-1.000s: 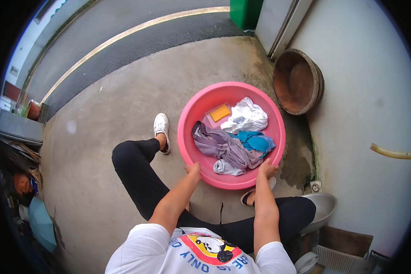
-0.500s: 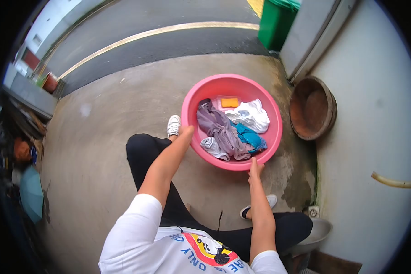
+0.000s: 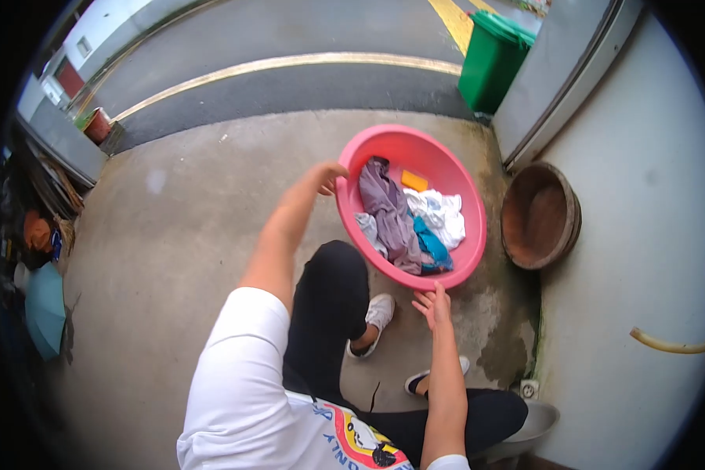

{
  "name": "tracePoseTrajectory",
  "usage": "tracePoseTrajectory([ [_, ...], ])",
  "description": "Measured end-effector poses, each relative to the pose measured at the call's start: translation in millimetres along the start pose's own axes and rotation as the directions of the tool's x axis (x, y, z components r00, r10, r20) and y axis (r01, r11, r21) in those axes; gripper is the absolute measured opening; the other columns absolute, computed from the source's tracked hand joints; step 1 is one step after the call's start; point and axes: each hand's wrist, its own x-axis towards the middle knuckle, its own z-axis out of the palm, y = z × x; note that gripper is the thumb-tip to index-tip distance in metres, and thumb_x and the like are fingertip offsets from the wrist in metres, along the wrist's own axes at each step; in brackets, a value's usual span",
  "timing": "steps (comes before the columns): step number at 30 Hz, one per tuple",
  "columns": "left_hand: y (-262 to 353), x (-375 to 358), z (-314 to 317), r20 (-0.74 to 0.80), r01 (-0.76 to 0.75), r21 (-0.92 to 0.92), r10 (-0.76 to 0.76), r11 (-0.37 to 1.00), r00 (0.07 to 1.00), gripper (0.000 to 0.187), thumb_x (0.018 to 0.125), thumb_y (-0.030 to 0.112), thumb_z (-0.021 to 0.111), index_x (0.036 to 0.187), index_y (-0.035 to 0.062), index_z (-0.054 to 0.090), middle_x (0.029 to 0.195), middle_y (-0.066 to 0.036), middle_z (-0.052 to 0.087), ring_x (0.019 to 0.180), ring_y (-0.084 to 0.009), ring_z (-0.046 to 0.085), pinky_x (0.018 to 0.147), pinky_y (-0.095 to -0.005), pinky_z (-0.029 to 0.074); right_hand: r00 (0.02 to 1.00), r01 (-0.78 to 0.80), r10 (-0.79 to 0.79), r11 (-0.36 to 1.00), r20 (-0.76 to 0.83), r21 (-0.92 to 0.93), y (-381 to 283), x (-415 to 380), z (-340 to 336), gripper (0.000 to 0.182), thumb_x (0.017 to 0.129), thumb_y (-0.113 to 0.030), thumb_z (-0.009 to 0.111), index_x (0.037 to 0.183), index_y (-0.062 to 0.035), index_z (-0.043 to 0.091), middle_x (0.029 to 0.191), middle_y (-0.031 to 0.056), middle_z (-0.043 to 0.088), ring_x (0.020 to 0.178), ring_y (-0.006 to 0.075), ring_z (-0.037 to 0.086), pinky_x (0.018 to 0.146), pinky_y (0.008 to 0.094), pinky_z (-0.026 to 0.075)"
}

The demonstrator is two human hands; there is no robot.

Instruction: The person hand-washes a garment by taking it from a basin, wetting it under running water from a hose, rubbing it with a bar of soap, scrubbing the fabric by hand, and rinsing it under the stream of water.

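A pink basin (image 3: 471, 270) sits in front of me, tilted, with its left side looking higher. My left hand (image 3: 329, 177) grips its left rim, fingers curled around the edge. At the near rim, my right hand (image 3: 437, 307) holds on with the thumb at the edge and the other fingers spread against the outside. Inside lie a greyish-purple garment (image 3: 390, 215), a white garment (image 3: 439, 216), a blue cloth (image 3: 431, 241) and a pale grey cloth (image 3: 368, 229). An orange-yellow block (image 3: 413, 181) rests by the far inner wall.
A brown wooden tub (image 3: 542, 215) leans at the right wall, with a green bin (image 3: 495, 66) farther back. A metal bowl (image 3: 534, 423) is beside my right knee. On the left are a light-blue umbrella (image 3: 45, 309) and piled items. Concrete floor (image 3: 188, 235) meets the road ahead.
The basin has shifted slightly right and become more tilted. My left hand has moved higher along its left rim, my right fingers have spread, and my left foot and knee have moved right.
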Motion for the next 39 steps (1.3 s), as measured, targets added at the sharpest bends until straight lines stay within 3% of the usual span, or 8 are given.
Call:
tracePoseTrajectory([
  [4,-64.6,46.5,17.2,-0.022,-0.084,-0.097,0.082,0.992,0.996,0.038,0.073,0.022,0.066,0.106,0.0062,0.057,0.093,-0.010,0.059,0.078,-0.0228,0.058,0.065,-0.0418,0.050,0.983,-0.126,0.126,0.992,-0.133,0.005,15.7,29.8,-9.7,0.050,0.087,-0.041,0.051,0.114,0.0013,0.047,0.110,0.0204,0.055,0.099,0.0310,0.058,0.074,0.0426,0.051],
  [9,-151.7,87.6,49.6,-0.106,-0.007,-0.216,-0.016,0.976,0.994,0.031,0.073,0.015,0.066,0.101,0.0044,0.057,0.071,-0.008,0.053,0.059,-0.0189,0.054,0.051,-0.0346,0.050,0.982,-0.153,0.132,0.976,0.138,0.157,20.1,50.7,-51.0,0.029,0.090,-0.026,0.049,0.103,-0.0008,0.056,0.084,0.0080,0.063,0.080,0.0143,0.062,0.072,0.0278,0.051],
  [14,-162.9,96.0,59.9,-0.143,0.005,-0.356,-0.060,0.934,0.988,0.033,0.076,0.012,0.061,0.106,0.0026,0.053,0.075,-0.007,0.054,0.054,-0.0150,0.050,0.048,-0.0323,0.051,0.960,-0.185,0.139,0.966,0.242,0.181,49.9,80.6,-117.7,0.028,0.090,-0.025,0.050,0.104,-0.0008,0.055,0.086,0.0060,0.063,0.077,0.0141,0.062,0.067,0.0277,0.050],
  [22,-167.4,91.2,55.0,-0.133,0.005,-0.300,-0.047,0.954,0.990,0.027,0.080,0.014,0.057,0.104,0.0027,0.054,0.079,-0.006,0.057,0.054,-0.0137,0.051,0.046,-0.0276,0.047,0.938,-0.177,0.037,0.906,-0.344,-0.384,-68.3,61.5,-149.2,0.035,0.085,-0.025,0.056,0.113,-0.0029,0.054,0.090,0.0028,0.062,0.076,0.0133,0.061,0.062,0.0280,0.049],
  [29,-168.2,83.7,67.1,-0.191,-0.051,-0.248,0.002,0.967,0.982,0.024,0.078,0.016,0.063,0.097,0.0030,0.056,0.081,-0.006,0.058,0.056,-0.0135,0.053,0.041,-0.0249,0.043,0.994,-0.002,-0.109,0.198,-0.024,-0.980,-188.6,-41.0,-110.1,0.042,0.082,-0.024,0.059,0.117,-0.0014,0.053,0.102,0.0158,0.062,0.094,0.0263,0.061,0.078,0.0336,0.048],
  [32,-172.5,74.6,75.7,-0.186,-0.031,-0.316,-0.030,0.948,0.982,0.025,0.077,0.016,0.064,0.097,0.0025,0.055,0.080,-0.007,0.058,0.055,-0.0136,0.053,0.041,-0.0250,0.043,0.973,0.113,-0.209,0.071,0.096,-0.991,-217.0,-83.6,-81.7,0.041,0.081,-0.022,0.059,0.116,-0.0010,0.054,0.105,0.0158,0.061,0.096,0.0268,0.060,0.079,0.0349,0.047],
  [38,-166.1,49.9,85.8,-0.412,-0.059,-0.144,-0.006,0.988,0.911,0.041,0.075,0.017,0.067,0.108,-0.0006,0.051,0.089,-0.012,0.058,0.069,-0.0240,0.059,0.052,-0.0346,0.050,0.946,0.059,-0.304,0.510,-0.116,-0.858,-185.2,-74.4,-108.5,0.044,0.081,-0.018,0.060,0.122,-0.0041,0.050,0.104,0.0153,0.061,0.095,0.0311,0.059,0.082,0.0373,0.046],
  [39,-158.8,42.5,91.7,-0.560,-0.040,0.118,0.100,0.992,0.823,0.043,0.074,0.017,0.067,0.111,-0.0001,0.050,0.093,-0.014,0.057,0.077,-0.0267,0.058,0.060,-0.0369,0.050,0.937,-0.001,-0.344,0.169,-0.060,-0.986,-176.1,-77.3,-118.9,0.046,0.080,-0.018,0.062,0.123,-0.0049,0.050,0.106,0.0158,0.060,0.097,0.0313,0.058,0.081,0.0369,0.046],
])
